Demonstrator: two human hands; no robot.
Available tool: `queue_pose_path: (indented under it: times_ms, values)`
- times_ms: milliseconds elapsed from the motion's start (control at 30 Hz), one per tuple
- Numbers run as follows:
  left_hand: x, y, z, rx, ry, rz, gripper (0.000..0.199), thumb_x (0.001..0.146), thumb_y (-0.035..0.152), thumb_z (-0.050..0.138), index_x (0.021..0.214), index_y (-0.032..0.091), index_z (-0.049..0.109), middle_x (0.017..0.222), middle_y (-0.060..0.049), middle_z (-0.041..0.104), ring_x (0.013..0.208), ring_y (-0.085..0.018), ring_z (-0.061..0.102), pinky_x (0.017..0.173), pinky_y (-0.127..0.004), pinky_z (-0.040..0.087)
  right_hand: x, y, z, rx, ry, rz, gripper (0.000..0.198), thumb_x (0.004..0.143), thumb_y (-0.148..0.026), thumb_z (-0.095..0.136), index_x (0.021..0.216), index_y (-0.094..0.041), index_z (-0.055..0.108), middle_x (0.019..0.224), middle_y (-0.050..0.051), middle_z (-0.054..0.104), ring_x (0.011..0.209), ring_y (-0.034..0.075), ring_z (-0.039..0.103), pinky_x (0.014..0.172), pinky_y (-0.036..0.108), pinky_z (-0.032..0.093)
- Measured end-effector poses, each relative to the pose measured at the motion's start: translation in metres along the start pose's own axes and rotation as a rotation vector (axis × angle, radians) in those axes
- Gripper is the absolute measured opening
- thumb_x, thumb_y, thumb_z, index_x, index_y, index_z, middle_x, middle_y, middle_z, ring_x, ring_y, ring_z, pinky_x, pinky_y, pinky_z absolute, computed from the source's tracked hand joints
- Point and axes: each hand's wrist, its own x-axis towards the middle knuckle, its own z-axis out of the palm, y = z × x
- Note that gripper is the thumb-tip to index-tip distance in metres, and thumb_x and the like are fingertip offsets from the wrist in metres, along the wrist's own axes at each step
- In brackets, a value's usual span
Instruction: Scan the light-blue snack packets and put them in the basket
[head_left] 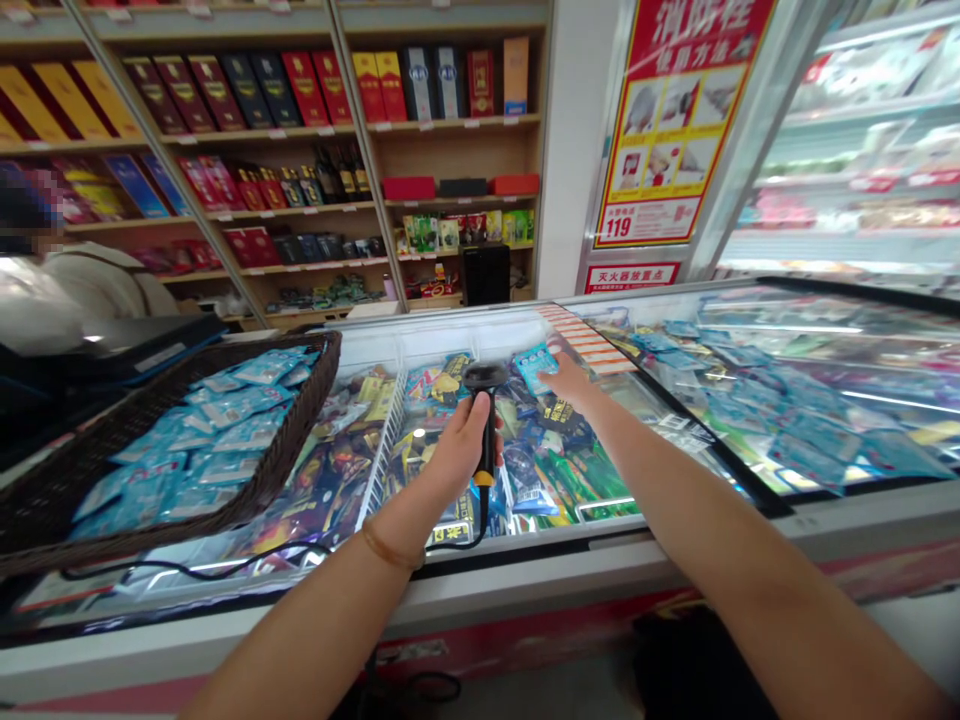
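Note:
My left hand [466,440] is wrapped round a black barcode scanner [487,440] with a yellow-orange band near its foot, held upright over the glass-topped freezer [352,555]. A black cord runs from the scanner's lower end off to the left. Farther forward and to the right, my right hand [566,378] pinches a small light-blue packet [535,367] by its right side. The scanner's head is just left of that packet, apart from it. Colourful bagged goods show beneath both hands.
On the left a dark wicker basket [300,440] holds many blue packets. More blue packets [810,430] lie spread on the right part of the freezer. A person [105,280] is at the far left. Shelves of boxes [450,130] line the back, beside a red-and-yellow poster [679,130].

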Motion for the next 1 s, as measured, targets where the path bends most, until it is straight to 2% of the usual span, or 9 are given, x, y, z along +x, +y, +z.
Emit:
queue_pose_path:
  times_ms: [67,167,233,433,633,767,1000]
  values:
    - [-0.001,0.0,-0.001,0.003,-0.018,-0.013,0.06,0.079,0.078,0.072,0.091,0.022,0.054,0.067,0.002,0.061,0.044,-0.013,0.057,0.041,-0.026,0.041,-0.001,0.0,-0.006,0.273,-0.006,0.072,0.032,0.082,-0.031,0.068,0.112,-0.02,0.064,0.101,0.007,0.077,0.096,0.027,0.073,0.089,0.041,0.056]
    - [-0.003,-0.001,-0.001,0.023,-0.061,-0.03,0.06,0.08,0.079,0.07,0.091,0.022,0.054,0.064,0.001,0.061,0.044,-0.014,0.057,0.041,-0.026,0.041,-0.006,-0.009,-0.015,0.791,-0.062,0.18,0.037,0.074,-0.03,0.074,0.108,-0.024,0.062,0.094,0.001,0.077,0.089,0.023,0.073,0.087,0.039,0.057]
    - [-0.004,-0.001,0.0,0.023,-0.08,-0.011,0.059,0.081,0.078,0.069,0.092,0.022,0.054,0.066,0.002,0.061,0.044,-0.013,0.056,0.041,-0.026,0.041,-0.01,-0.017,-0.019,0.947,-0.112,0.203,0.036,0.073,-0.029,0.076,0.106,-0.026,0.062,0.09,0.001,0.076,0.087,0.023,0.074,0.084,0.038,0.057]
    - [-0.006,0.0,0.005,-0.013,-0.097,0.053,0.058,0.079,0.074,0.073,0.094,0.022,0.051,0.076,0.003,0.062,0.046,-0.011,0.056,0.041,-0.026,0.043,-0.019,-0.041,-0.023,1.036,-0.13,0.262,0.023,0.09,-0.034,0.066,0.111,-0.025,0.064,0.087,0.003,0.077,0.089,0.025,0.077,0.081,0.039,0.06]
    - [-0.008,-0.001,0.006,0.029,-0.201,0.037,0.06,0.079,0.078,0.07,0.093,0.023,0.05,0.076,0.002,0.061,0.044,-0.011,0.054,0.04,-0.026,0.042,-0.03,-0.054,-0.021,1.079,-0.1,0.171,0.017,0.085,-0.033,0.078,0.09,-0.022,0.066,0.074,0.002,0.074,0.087,0.025,0.076,0.077,0.034,0.061]
    - [-0.011,-0.001,0.01,0.067,-0.267,0.043,0.058,0.081,0.078,0.067,0.09,0.023,0.05,0.074,0.003,0.06,0.044,-0.01,0.054,0.04,-0.025,0.04,-0.038,-0.058,-0.02,1.127,-0.095,0.133,0.024,0.081,-0.033,0.082,0.076,-0.023,0.061,0.067,0.0,0.069,0.083,0.02,0.074,0.076,0.029,0.059]
    - [-0.009,-0.006,0.011,0.099,-0.292,0.037,0.055,0.085,0.076,0.064,0.092,0.023,0.05,0.07,0.003,0.058,0.045,-0.011,0.054,0.042,-0.025,0.041,-0.043,-0.064,-0.019,1.168,-0.07,0.128,0.025,0.081,-0.028,0.084,0.072,-0.023,0.061,0.062,-0.002,0.064,0.079,0.019,0.071,0.078,0.03,0.058]
